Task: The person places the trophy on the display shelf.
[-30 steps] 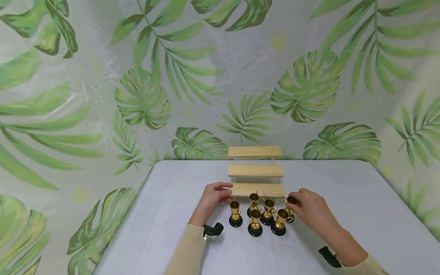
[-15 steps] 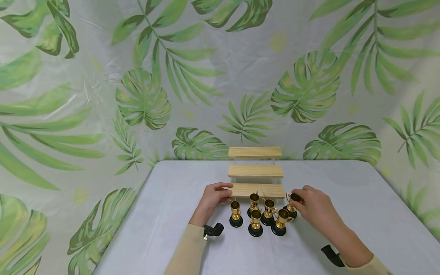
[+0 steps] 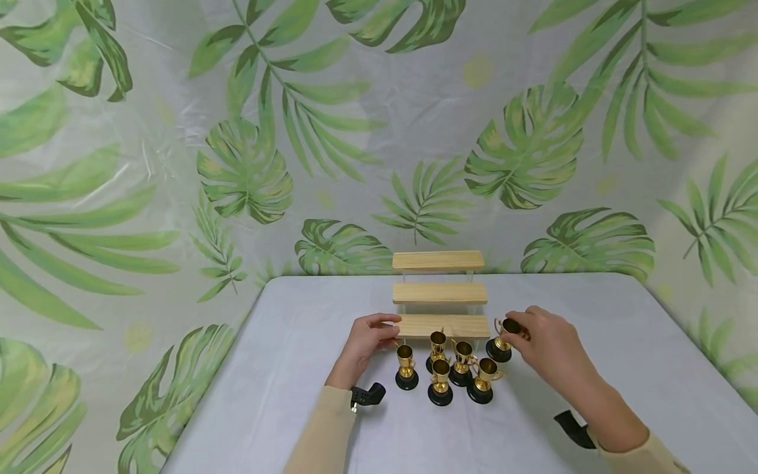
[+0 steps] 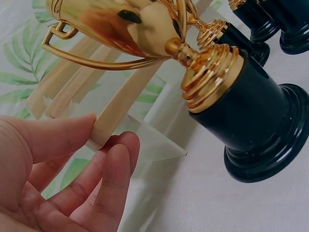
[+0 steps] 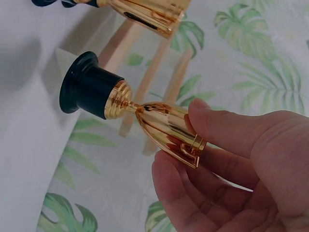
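Thumb and fingers of my right hand (image 3: 547,342) pinch a small gold trophy cup (image 5: 164,128) by its rim; its black base shows below, just right of the bottom shelf. My left hand (image 3: 366,342) pinches the left end of the bottom wooden shelf (image 3: 441,325), clearest in the left wrist view, where the board (image 4: 116,116) sits between thumb and fingers. Several more gold trophy cups with black bases stand upright in front of the shelf, among them one trophy cup (image 3: 405,367) close to my left hand and another trophy cup (image 3: 484,380) at the right front.
Two higher wooden boards, the middle board (image 3: 440,293) and the top board (image 3: 438,261), rise in steps behind on clear supports. All stand on a white-covered table (image 3: 296,322). A leaf-patterned sheet (image 3: 355,164) hangs behind the table's far edge.
My right hand has moved away from the group with its trophy cup, back and slightly right, up beside the bottom shelf's right end. My left hand has stayed in place.
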The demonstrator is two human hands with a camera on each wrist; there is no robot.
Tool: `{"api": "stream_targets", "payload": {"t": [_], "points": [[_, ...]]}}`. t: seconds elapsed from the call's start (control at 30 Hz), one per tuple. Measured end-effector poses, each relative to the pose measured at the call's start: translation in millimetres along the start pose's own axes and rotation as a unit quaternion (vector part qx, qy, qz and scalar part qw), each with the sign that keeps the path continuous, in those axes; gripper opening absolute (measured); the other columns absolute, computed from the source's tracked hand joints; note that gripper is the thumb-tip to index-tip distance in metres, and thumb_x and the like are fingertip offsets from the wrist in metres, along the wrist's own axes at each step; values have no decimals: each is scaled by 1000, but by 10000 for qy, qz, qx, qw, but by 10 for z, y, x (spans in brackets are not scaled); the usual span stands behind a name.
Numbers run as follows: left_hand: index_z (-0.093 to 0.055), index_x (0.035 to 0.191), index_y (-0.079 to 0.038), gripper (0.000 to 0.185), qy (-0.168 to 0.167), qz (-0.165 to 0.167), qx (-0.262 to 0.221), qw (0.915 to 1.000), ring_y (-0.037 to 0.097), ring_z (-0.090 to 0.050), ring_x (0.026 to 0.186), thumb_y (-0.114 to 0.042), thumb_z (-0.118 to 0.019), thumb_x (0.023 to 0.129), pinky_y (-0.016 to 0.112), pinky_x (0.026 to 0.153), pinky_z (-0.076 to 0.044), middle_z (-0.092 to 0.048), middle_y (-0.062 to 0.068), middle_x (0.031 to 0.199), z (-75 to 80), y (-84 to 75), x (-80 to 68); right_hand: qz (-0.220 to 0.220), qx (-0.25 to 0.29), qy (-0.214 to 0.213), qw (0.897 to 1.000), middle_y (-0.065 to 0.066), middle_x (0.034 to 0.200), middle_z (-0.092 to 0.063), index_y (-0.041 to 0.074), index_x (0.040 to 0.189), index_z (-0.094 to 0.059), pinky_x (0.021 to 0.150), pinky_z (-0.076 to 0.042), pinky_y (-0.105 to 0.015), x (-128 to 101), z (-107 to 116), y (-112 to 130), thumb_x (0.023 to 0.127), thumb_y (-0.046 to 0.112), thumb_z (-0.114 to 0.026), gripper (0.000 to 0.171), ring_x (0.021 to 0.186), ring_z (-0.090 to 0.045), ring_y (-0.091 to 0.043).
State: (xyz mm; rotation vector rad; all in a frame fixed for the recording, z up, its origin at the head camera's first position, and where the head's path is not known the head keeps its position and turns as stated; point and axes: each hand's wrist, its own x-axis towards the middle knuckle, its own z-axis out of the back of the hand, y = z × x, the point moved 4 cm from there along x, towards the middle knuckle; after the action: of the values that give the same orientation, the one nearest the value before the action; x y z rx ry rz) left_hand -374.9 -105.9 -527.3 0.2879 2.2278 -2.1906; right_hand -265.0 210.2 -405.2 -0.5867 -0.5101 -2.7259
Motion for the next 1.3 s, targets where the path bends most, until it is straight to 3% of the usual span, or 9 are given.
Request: {"api": "stream_targets", "payload": {"t": [0.47, 0.93, 1.3], "points": [[-77, 111, -7, 24, 50, 8, -93, 9999, 18, -72, 73, -6, -78, 87, 28, 68, -59, -70, 9, 90, -3, 7, 6, 134, 44, -212, 9997, 3, 74, -53, -1, 110, -75, 49, -41, -27, 92, 147, 80, 82, 19, -85, 36, 59, -46, -9], [-74, 116, -2, 29, 94, -67, -79, 9999, 18, -71, 73, -4, -78, 87, 36, 76, -61, -69, 10, 91, -7, -18, -11, 287, 50, -398, 9988, 3, 75, -55, 2, 108, -76, 51, -42, -28, 210, 248, 183, 82, 18, -85, 32, 61, -48, -10], [-75, 114, -2, 28, 131, -69, -117, 9998, 18, -72, 72, -4, -78, 87, 28, 68, -60, -70, 9, 88, -5, -15, 6, 275, 115, -318, 9991, 1, 77, -57, 1, 110, -75, 51, -42, -30, 300, 273, 238, 83, 18, -85, 33, 62, -49, -12]]}}
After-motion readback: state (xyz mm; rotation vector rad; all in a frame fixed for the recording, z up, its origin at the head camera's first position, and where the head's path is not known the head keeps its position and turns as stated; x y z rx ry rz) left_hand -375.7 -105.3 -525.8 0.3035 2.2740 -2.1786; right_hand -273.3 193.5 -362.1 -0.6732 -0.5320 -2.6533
